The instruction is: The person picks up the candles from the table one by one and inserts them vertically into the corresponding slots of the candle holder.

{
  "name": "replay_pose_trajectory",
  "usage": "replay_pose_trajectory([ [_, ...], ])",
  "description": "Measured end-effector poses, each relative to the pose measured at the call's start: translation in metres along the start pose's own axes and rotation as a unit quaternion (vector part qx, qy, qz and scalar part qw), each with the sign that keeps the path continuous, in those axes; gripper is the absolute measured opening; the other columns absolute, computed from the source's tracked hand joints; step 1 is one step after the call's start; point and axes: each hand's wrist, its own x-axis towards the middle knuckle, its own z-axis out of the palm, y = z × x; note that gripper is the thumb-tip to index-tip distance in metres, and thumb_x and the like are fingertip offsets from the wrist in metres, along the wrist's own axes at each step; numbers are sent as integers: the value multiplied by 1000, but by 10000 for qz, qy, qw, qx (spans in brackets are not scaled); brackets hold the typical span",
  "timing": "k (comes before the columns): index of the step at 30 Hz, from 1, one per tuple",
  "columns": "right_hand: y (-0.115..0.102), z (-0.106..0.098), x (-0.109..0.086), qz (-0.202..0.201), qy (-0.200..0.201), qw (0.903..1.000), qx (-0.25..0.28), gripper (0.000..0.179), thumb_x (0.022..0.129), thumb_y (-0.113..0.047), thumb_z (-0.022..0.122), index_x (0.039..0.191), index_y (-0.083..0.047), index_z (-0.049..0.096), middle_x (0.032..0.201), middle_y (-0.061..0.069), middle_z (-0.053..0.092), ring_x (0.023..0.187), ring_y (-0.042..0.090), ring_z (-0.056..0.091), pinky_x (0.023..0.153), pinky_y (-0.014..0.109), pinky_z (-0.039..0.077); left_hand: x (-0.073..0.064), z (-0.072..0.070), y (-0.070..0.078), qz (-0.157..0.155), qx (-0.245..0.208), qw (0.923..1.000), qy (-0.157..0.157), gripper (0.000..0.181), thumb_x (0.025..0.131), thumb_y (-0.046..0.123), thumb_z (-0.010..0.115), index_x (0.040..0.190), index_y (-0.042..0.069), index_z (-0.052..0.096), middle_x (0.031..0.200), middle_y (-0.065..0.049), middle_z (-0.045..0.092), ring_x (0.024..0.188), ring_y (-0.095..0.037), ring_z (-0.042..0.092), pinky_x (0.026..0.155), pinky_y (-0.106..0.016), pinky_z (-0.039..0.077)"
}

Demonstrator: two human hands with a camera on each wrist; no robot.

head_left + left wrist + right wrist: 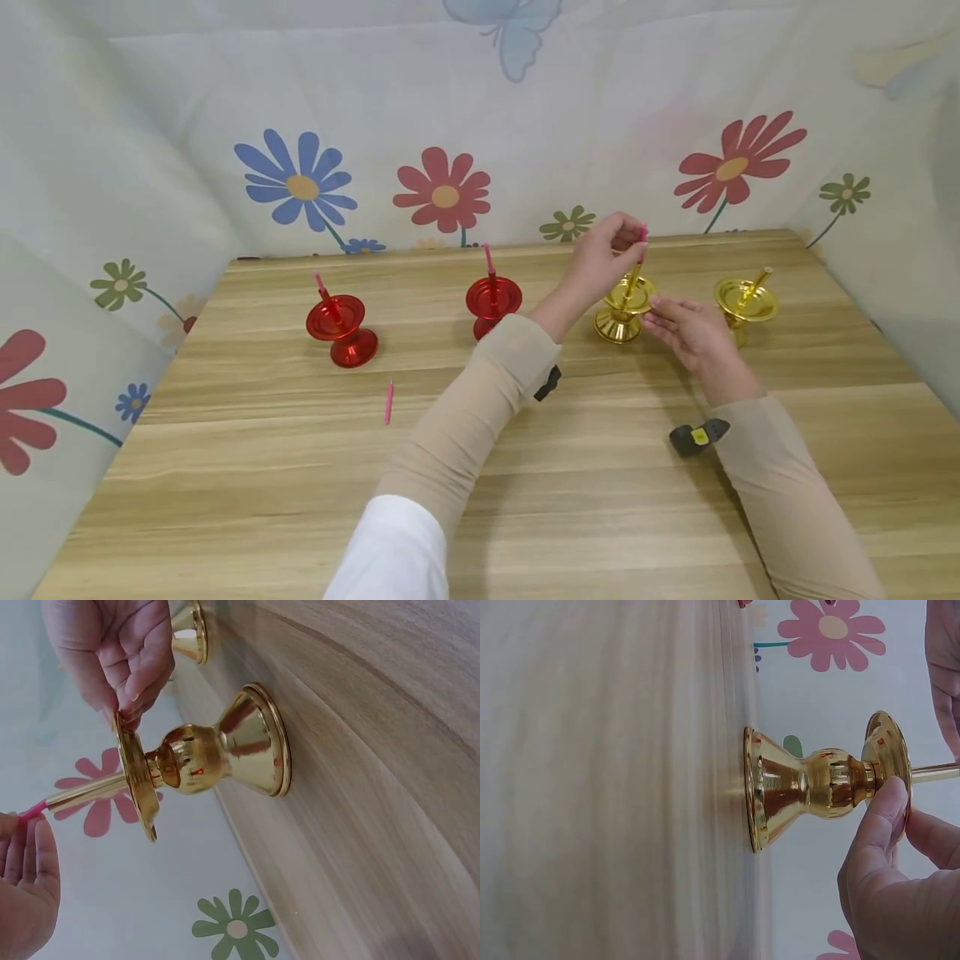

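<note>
Now, in the head view, your left hand [603,257] pinches the pink candle [643,232] atop the left gold holder [618,325], apparently seating it; left wrist, it meets the tube [88,792], so a straight push seems due; right wrist, your right hand [904,889] pinches the dish [889,742] steady.

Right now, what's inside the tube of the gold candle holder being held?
A pink candle, pinched in the left hand, meets the top end of the tube. Anything further down is hidden by the tube's wall, so how deep the candle goes, I cannot tell.
</note>
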Motion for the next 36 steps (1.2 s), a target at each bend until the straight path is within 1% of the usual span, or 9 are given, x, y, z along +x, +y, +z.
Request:
replay_pose_trajectory([
  [5, 0, 0, 0, -38, -46, 10000, -10, 20, 94, -4, 55, 80, -5, 68, 72, 4, 68, 68, 11, 68, 69, 21, 57, 0, -1, -2, -59, 23, 9999, -102, 19, 94, 9, 59, 111, 0, 57, 106, -12, 66, 95, -18, 63, 81, -12, 48],
  [10, 0, 0, -1, -28, -72, 10000, -11, 19, 94, -4, 56, 79, -6, 68, 73, 4, 68, 69, 12, 68, 70, 21, 57, 0, 0, -4, -173, 112, 9994, -262, 19, 95, 11, 58, 112, 2, 57, 106, -10, 65, 95, -15, 62, 81, -10, 47],
  [17, 1, 1, 0, -53, -93, 9999, -34, 21, 94, -4, 55, 78, -6, 69, 72, 4, 68, 68, 11, 68, 70, 21, 57, 1, 0, -2, -27, 319, 9989, -344, 19, 95, 12, 57, 112, 2, 59, 105, -9, 67, 94, -15, 63, 80, -11, 48],
  [22, 1, 0, 1, -58, -74, 9999, -36, 19, 94, -3, 54, 80, -5, 68, 73, 4, 68, 68, 11, 67, 70, 21, 57, 1, -1, 0, 52, 364, 9988, -330, 18, 95, 11, 57, 109, 1, 61, 101, -10, 68, 90, -17, 64, 76, -14, 49],
  [25, 0, 0, 0, -42, -66, 9999, -71, 19, 95, -4, 54, 81, -6, 67, 73, 3, 68, 68, 11, 67, 70, 20, 57, 1, -1, 1, 77, 635, 9971, -411, 19, 96, 13, 56, 110, 2, 61, 101, -9, 68, 90, -15, 64, 75, -12, 49],
  [27, -1, -1, 0, -43, -58, 9999, -88, 19, 95, -4, 54, 80, -6, 66, 73, 3, 68, 69, 11, 67, 69, 20, 57, 2, -1, 2, 161, 802, 9956, -465, 19, 96, 13, 56, 110, 2, 61, 102, -9, 68, 92, -15, 64, 76, -12, 49],
  [30, -1, 0, -1, -22, -67, 9999, -97, 18, 94, -4, 55, 80, -7, 66, 73, 3, 68, 69, 11, 67, 69, 20, 57, 2, -1, 3, 271, 907, 9944, -474, 18, 96, 12, 56, 109, 1, 61, 103, -10, 68, 93, -16, 65, 77, -12, 49],
  [33, -2, 0, -1, -7, -45, 9999, -112, 18, 94, -4, 55, 80, -7, 66, 73, 3, 68, 69, 11, 67, 69, 20, 57, 1, 0, 3, 236, 887, 9949, -415, 18, 96, 12, 56, 108, 1, 61, 103, -11, 69, 93, -17, 65, 78, -12, 49],
  [36, -3, 0, -2, -16, -1, 9999, -128, 18, 94, -4, 54, 80, -7, 66, 73, 3, 68, 68, 10, 67, 69, 20, 57, 2, 0, 3, 229, 1016, 9937, -421, 18, 95, 13, 57, 108, 1, 62, 103, -9, 69, 94, -15, 65, 79, -12, 49],
])
